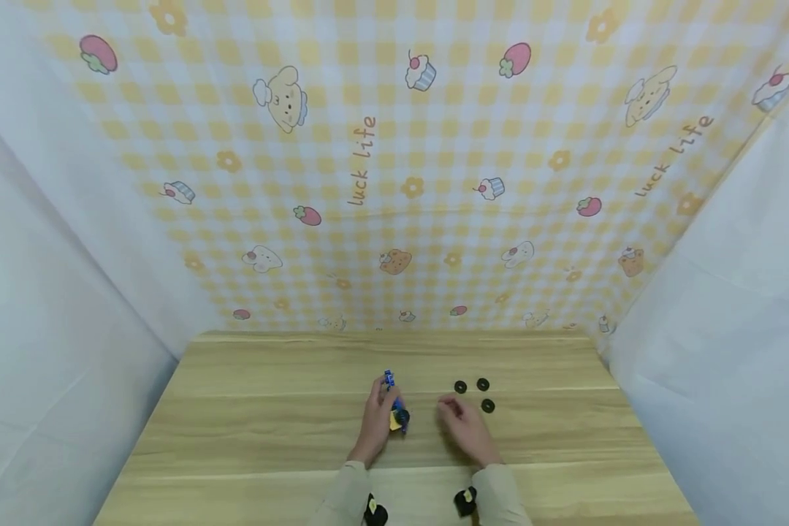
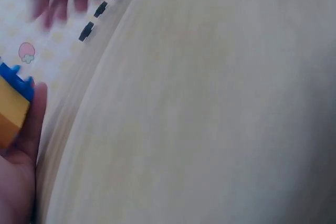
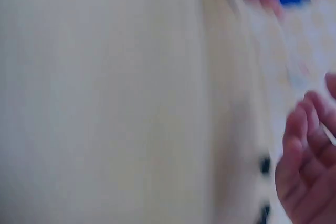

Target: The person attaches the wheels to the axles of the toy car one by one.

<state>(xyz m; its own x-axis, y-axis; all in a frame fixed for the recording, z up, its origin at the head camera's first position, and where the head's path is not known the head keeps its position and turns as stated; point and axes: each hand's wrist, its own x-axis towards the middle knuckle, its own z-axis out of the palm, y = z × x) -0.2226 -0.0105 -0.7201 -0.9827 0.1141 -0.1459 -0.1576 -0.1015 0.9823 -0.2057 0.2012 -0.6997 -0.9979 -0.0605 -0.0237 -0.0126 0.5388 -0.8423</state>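
Observation:
My left hand point(image 1: 373, 422) grips a blue and yellow toy point(image 1: 396, 419) with a round black wheel on its side. In the left wrist view the toy's yellow body point(image 2: 11, 111) and blue part show at the left edge, with the thumb along them. To the right, my right hand point(image 1: 463, 425) is over the table, its fingers loosely bent and nothing seen between them. Three black ring-shaped toy tyres point(image 1: 488, 405) lie just beyond and to the right of it. The right wrist view is blurred; the right hand point(image 3: 310, 166) is at its right edge.
The wood-grain table point(image 1: 269, 409) lies beneath both hands. A yellow checked cloth point(image 1: 408, 226) hangs behind it, and white sheets point(image 1: 730, 292) stand at both sides. Black straps with devices point(image 1: 465, 501) are at the wrists.

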